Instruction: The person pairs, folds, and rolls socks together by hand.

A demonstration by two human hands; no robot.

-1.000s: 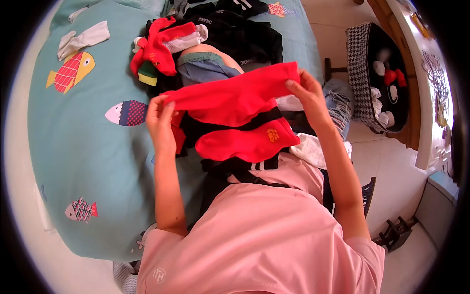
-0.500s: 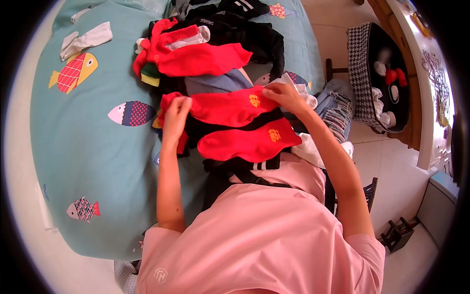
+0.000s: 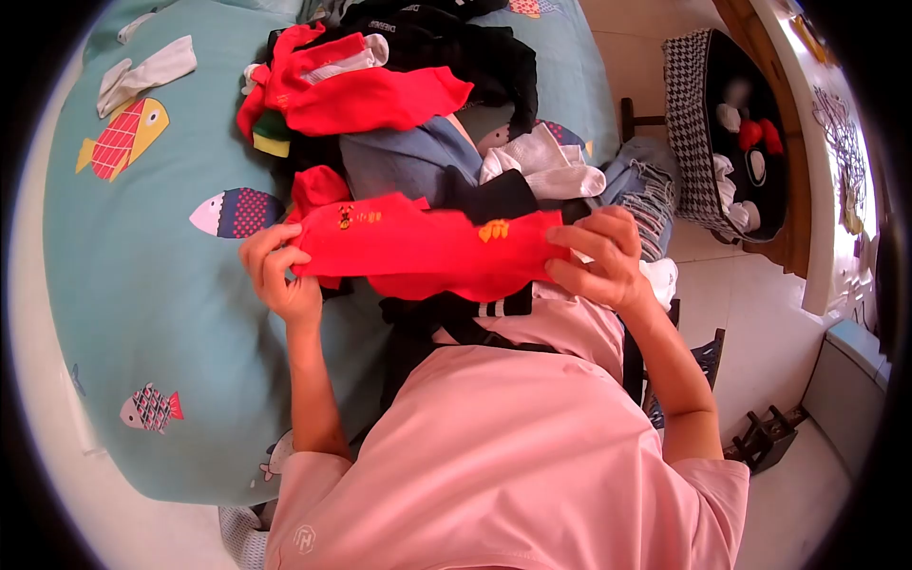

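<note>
A red sock (image 3: 418,233) with small yellow lettering and a yellow emblem is stretched sideways between my two hands, in front of my chest. My left hand (image 3: 283,271) pinches its left end, and my right hand (image 3: 600,258) grips the other end near the emblem. Red fabric of what looks like a second sock (image 3: 427,285) shows along the lower edge; whether it is held too I cannot tell. Beyond the stretched sock lie a bunched red piece (image 3: 318,188), a blue-grey garment (image 3: 404,161) and white socks (image 3: 541,163).
More red socks (image 3: 370,100) and black clothes (image 3: 446,52) are heaped further up the bed (image 3: 190,323). A white sock (image 3: 147,74) lies at the upper left. On the right, a houndstooth basket (image 3: 689,142) holds white and red items. Fringed denim (image 3: 651,199) hangs at the bed's edge.
The red sock has come up off the pile towards me, and both hands have lifted with it. It now covers most of the red sock that lay in front, and the white socks beyond are uncovered.
</note>
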